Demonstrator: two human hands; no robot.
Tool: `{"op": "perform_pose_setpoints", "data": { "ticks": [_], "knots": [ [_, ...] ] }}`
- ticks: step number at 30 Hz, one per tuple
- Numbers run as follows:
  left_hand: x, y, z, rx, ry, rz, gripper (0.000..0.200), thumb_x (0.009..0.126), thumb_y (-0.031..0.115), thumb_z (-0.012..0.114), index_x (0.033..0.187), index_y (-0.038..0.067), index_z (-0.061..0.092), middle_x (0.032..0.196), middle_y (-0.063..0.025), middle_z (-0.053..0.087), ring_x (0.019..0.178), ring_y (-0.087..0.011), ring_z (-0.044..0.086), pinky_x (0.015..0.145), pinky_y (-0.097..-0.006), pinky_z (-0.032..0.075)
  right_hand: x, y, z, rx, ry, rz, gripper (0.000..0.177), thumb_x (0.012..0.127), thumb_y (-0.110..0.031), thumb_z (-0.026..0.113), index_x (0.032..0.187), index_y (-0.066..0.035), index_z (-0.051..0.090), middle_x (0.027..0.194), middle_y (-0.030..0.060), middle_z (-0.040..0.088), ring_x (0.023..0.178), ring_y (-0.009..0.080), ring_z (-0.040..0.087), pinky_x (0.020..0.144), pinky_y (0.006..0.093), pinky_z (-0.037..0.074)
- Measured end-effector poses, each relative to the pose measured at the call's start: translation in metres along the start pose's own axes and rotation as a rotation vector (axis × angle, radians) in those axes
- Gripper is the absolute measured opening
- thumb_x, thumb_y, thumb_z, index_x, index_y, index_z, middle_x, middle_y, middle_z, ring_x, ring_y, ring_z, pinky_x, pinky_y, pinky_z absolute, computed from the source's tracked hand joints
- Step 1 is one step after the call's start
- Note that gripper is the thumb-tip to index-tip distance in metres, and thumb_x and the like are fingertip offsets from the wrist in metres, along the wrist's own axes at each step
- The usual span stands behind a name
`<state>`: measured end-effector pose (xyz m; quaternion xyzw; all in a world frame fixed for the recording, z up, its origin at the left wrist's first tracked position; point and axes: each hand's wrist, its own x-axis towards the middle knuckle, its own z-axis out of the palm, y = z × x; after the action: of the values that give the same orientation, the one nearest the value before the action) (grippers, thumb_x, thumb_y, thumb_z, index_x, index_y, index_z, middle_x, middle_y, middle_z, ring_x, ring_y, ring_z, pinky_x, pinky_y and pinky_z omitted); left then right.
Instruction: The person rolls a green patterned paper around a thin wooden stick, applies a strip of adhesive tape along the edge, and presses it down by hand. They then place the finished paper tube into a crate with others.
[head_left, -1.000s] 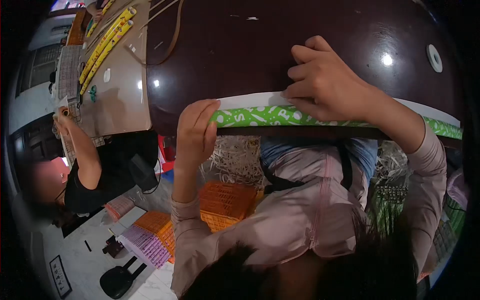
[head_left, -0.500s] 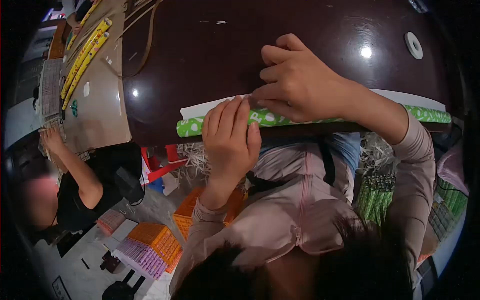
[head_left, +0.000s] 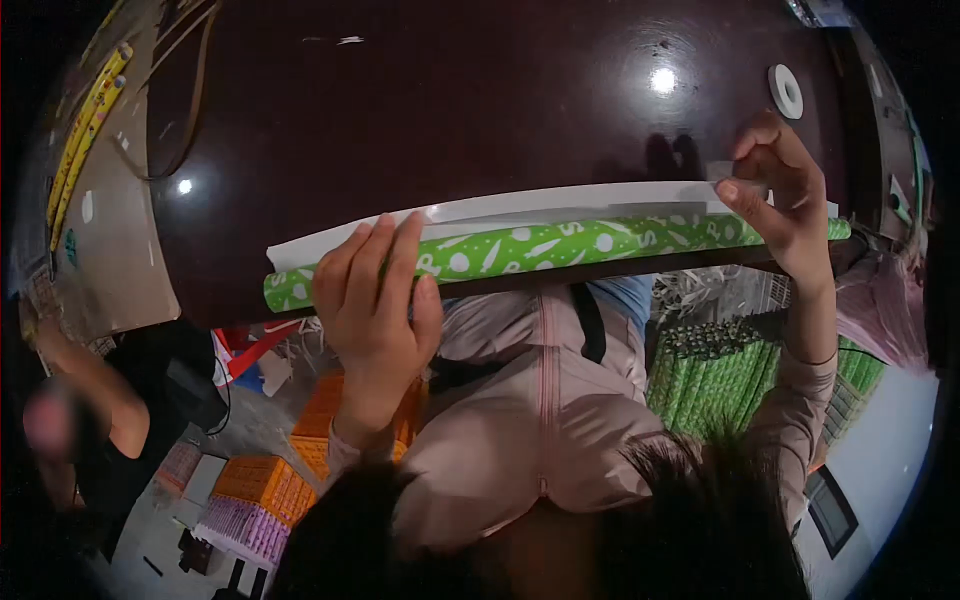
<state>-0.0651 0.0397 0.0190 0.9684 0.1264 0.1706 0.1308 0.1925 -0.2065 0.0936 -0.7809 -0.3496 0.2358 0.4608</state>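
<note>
A long roll of green wrapping paper (head_left: 560, 243) with a white print lies along the near table edge. Its white paper edge (head_left: 500, 207) runs along the far side. My left hand (head_left: 375, 290) presses on the roll's left part, fingers over the top to the white edge and thumb on the near side. Near the right end, my right hand (head_left: 785, 190) is raised just above the paper with curled fingers and the thumb toward them. A faint translucent patch shows by its thumb tip; I cannot tell what those fingers hold.
On the dark table (head_left: 450, 110) a white ring-shaped roll (head_left: 786, 91) lies at the far right. Yellow rolls (head_left: 85, 140) lie on the tan table at left, where a person in black (head_left: 150, 400) sits. Below stand orange crates (head_left: 262, 482) and bundled green rolls (head_left: 710, 385).
My right hand has moved from beside my left hand to the roll's right end, off the paper. The view has shifted right; my left hand stays on the roll.
</note>
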Motion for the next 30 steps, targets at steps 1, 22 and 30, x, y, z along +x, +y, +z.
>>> {"op": "perform_pose_setpoints", "data": {
  "ticks": [1, 22, 30],
  "knots": [
    [0.001, 0.000, -0.001, 0.012, -0.031, -0.004, 0.038, 0.088, 0.021, 0.054, 0.121, 0.008, 0.067, 0.120, -0.0084, 0.061, 0.114, -0.0251, 0.053, 0.097, -0.0424, 0.040, -0.007, 0.006, -0.012, -0.033, 0.024, 0.035, 0.028, 0.082, -0.004, 0.075, 0.103, -0.004, 0.056, 0.078, -0.0004, 0.058, 0.074, 0.0056, 0.058, 0.066, 0.0194, 0.044],
    [0.006, 0.005, -0.005, 0.085, -0.066, 0.008, 0.042, 0.102, 0.023, 0.033, 0.119, 0.003, 0.066, 0.119, -0.0136, 0.062, 0.109, -0.0301, 0.056, 0.092, -0.0452, 0.043, -0.035, 0.055, -0.033, -0.555, 0.160, -0.104, 0.024, 0.069, -0.008, 0.083, 0.072, -0.009, 0.060, 0.081, 0.0006, 0.054, 0.087, 0.0176, 0.051, 0.098, 0.0358, 0.029],
    [0.004, 0.000, -0.002, 0.050, -0.048, 0.033, 0.039, 0.098, 0.019, 0.038, 0.120, 0.000, 0.065, 0.120, -0.0177, 0.060, 0.107, -0.0319, 0.055, 0.090, -0.0439, 0.042, -0.032, 0.058, -0.032, -0.587, 0.151, -0.130, 0.025, 0.071, -0.009, 0.082, 0.073, -0.009, 0.058, 0.078, 0.0016, 0.051, 0.085, 0.0190, 0.050, 0.101, 0.0381, 0.028]
  ]
}}
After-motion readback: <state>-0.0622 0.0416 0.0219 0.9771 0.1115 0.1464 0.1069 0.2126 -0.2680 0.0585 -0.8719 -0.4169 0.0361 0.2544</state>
